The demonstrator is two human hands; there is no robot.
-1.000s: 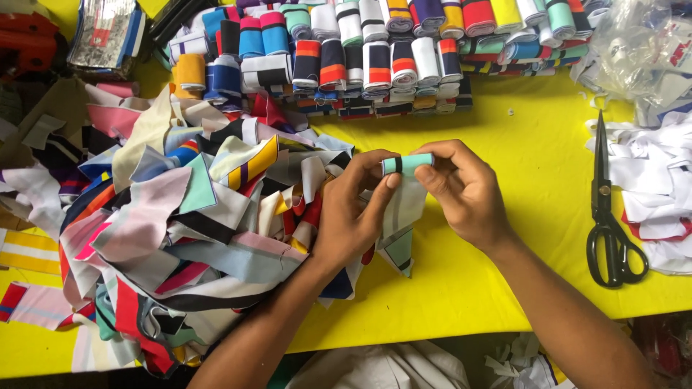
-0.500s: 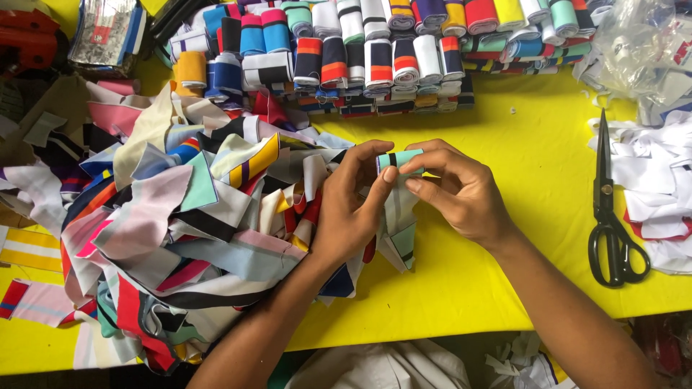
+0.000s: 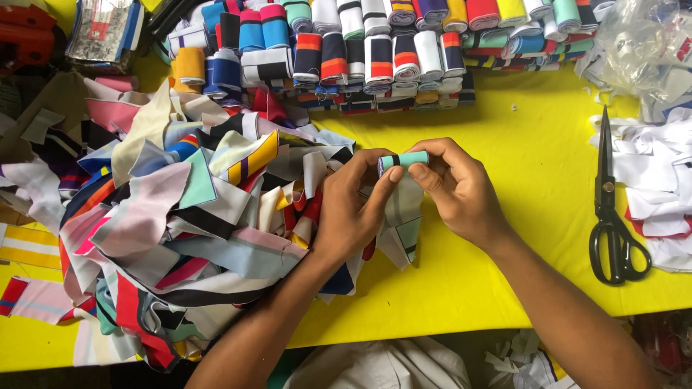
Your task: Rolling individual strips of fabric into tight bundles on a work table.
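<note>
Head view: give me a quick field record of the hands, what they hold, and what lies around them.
left hand: fingertips pinch the left end of the teal roll
right hand: fingers grip the right end of the same roll
teal roll: small rolled fabric strip with a black band, loose tail hanging below
loose strips: mixed-colour heap left of the hands
finished rolls: stacked rows along the far edge
scissors: black, shut, lying to the right
table: yellow top

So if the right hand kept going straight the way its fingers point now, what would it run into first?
The right hand points leftward, so it would probably first meet the left hand, whose fingertips already share the teal strip roll. Beyond lies the heap of fabric strips.
</note>
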